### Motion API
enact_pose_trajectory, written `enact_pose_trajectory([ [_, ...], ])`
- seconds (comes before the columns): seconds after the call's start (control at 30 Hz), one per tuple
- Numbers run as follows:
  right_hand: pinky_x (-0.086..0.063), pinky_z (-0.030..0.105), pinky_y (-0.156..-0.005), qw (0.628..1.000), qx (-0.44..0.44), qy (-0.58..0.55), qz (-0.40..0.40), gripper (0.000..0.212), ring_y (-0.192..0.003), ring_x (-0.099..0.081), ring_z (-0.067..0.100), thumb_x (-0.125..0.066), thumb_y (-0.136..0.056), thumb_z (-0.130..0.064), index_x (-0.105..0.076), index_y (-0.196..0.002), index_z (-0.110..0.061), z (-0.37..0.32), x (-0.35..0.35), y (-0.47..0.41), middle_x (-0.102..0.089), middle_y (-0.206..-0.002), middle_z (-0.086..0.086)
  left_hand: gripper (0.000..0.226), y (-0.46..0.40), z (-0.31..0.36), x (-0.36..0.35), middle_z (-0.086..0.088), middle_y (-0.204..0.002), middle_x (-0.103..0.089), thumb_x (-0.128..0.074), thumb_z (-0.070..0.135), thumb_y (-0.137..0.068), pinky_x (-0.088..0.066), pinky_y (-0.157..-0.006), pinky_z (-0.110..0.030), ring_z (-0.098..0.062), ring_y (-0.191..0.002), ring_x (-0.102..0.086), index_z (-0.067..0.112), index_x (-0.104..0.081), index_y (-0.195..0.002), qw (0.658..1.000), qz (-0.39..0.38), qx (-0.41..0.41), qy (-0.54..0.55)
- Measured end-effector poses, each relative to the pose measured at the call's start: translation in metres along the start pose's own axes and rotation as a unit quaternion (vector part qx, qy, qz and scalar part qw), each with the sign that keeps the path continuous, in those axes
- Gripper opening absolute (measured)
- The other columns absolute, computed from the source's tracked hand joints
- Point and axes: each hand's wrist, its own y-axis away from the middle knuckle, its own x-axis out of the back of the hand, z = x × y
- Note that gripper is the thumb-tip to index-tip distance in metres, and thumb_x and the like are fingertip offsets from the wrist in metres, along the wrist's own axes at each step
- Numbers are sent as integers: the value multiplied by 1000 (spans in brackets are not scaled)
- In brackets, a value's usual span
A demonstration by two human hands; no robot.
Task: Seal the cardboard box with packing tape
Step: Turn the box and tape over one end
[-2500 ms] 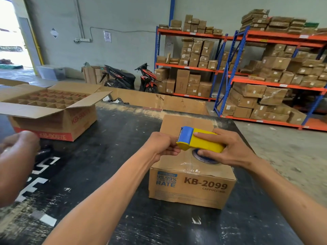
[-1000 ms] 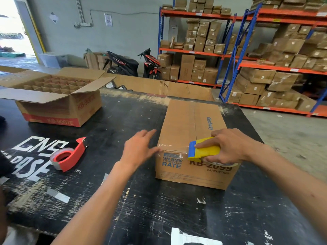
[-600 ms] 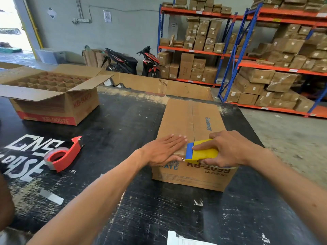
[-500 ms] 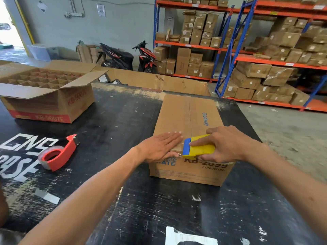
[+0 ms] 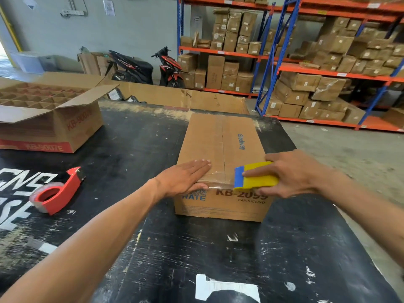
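A closed brown cardboard box [image 5: 220, 141] printed "KB-2099" lies lengthwise on the black table [image 5: 135, 141]. Clear tape runs along its top seam and across its near top edge. My left hand [image 5: 185, 178] rests flat, fingers together, on the box's near left corner, pressing the tape down. My right hand [image 5: 293, 176] grips a yellow tape dispenser [image 5: 255, 177] with a blue blade end at the near top edge of the box, right of the seam.
A red tape dispenser [image 5: 56, 191] lies on the table to the left. An open box with a cardboard divider grid [image 5: 46, 112] stands at the far left. Orange-and-blue racks of cartons [image 5: 306, 62] and two parked scooters [image 5: 144, 68] fill the background.
The yellow dispenser came down from above the box's top to its near edge. My left hand went from pinching the tape end to lying flat on the near corner.
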Motion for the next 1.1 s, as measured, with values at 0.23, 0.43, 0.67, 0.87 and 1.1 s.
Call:
enact_pose_trajectory([
  [0.23, -37, 28, -65, 998, 6, 54, -24, 59, -88, -61, 17, -43, -90, -66, -20, -145, -66, 11, -13, 11, -52, -112, -5, 91, -7, 10, 7, -16, -161, -30, -5, 68, -95, -9, -121, -32, -28, -150, -28, 3, -25, -155, 1000, 4, -11, -16],
  [0.43, -47, 34, -77, 998, 15, 41, -39, 59, -93, -63, 25, -47, -95, -54, -23, -149, -61, 14, -18, 6, -51, -115, 2, 79, -15, 22, 21, -17, -164, -21, -15, 59, -99, -10, -126, -41, -28, -152, -20, 7, -9, -158, 997, -21, -10, -71],
  [0.67, -40, 32, -73, 997, 47, 52, -23, 61, -98, -63, 28, -47, -95, -52, -20, -150, -59, 16, -15, 6, -53, -120, 5, 71, -57, 56, 14, -10, -167, 3, -13, 54, -105, 6, -125, -36, -20, -155, 3, 9, 2, -159, 997, -49, -25, -58],
  [0.87, -33, 31, -65, 995, 55, 59, 51, 59, -87, -62, 24, -44, -92, -62, -25, -147, -61, 20, -25, 9, -54, -102, 0, 70, -57, 54, 8, -9, -168, 0, -18, 52, -105, 6, -123, -28, -18, -154, 2, 10, -3, -159, 998, -67, -3, -15],
  [1.1, -20, 23, -47, 992, 83, 45, 87, 58, -54, -39, 12, -32, -84, -73, -36, -141, -65, 71, -41, 45, -42, -80, -8, 77, -53, 52, 9, -6, -168, -4, -13, 60, -100, -1, -124, -29, -18, -154, -5, 12, -5, -160, 998, -62, 7, 3],
])
